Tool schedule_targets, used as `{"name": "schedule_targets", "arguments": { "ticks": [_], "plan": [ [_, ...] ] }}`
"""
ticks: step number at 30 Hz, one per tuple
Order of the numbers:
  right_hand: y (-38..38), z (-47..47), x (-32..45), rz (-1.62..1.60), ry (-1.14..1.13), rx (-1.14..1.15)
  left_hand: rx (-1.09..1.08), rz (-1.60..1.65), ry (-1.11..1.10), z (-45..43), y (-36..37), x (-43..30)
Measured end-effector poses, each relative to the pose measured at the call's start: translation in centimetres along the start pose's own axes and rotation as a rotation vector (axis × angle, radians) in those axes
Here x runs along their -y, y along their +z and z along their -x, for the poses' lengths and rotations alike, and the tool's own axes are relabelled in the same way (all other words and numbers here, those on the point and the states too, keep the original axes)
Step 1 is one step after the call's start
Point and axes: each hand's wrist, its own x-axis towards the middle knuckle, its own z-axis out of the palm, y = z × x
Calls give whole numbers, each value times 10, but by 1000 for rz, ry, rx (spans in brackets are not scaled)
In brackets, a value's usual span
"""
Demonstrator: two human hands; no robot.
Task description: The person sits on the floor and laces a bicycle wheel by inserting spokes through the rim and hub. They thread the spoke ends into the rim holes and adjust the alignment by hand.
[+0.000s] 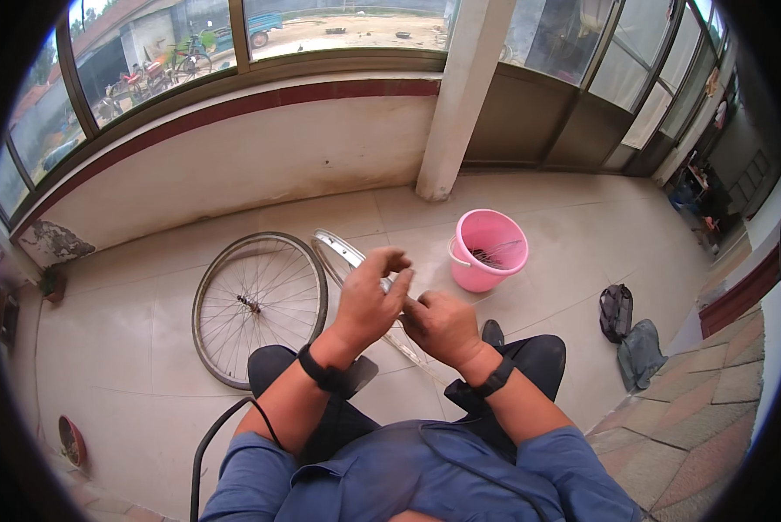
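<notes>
In front of me a bare silver bicycle rim (338,248) stands tilted between my legs, partly covered by both hands. My left hand (371,300) is over the rim, its fingers bent and a gap showing between thumb and forefinger. Close beside it, my right hand (446,326) has its fingers curled together at the rim. Whether either hand grips the rim or a small part cannot be made out. A spoked bicycle wheel with a tyre (260,307) lies on the floor to the left. Beyond my right hand, a pink bucket (488,277) holds thin metal spokes (495,254).
A dark bag (615,313) and a grey-green bag (641,352) lie at the right, near a paved step (684,417). A white pillar (459,111) meets the tiled floor ahead. A plant pot (71,440) is at the lower left. A black cable (201,450) runs by my left arm.
</notes>
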Motion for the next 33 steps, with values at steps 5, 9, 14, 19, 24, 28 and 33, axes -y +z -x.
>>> {"name": "schedule_targets", "arguments": {
  "ticks": [5,9,14,19,24,28,33],
  "plan": [
    [7,9,22,-103,12,44,500,-118,-162,-16,14,-17],
    [7,21,32,-42,-45,197,854,-92,-269,-23,24,-17],
    [14,27,36,-68,-110,104,1122,-86,-298,-20,27,-16],
    [16,35,41,-226,-75,39,1215,-104,-212,-19,37,-8],
    [18,37,39,-214,-75,55,1172,-80,-264,-16,44,1],
    [21,39,37,-193,-99,72,1089,-39,-390,-13,42,0],
    [19,35,37,-177,-172,27,915,-1,-430,-7,41,1]
  ]
}}
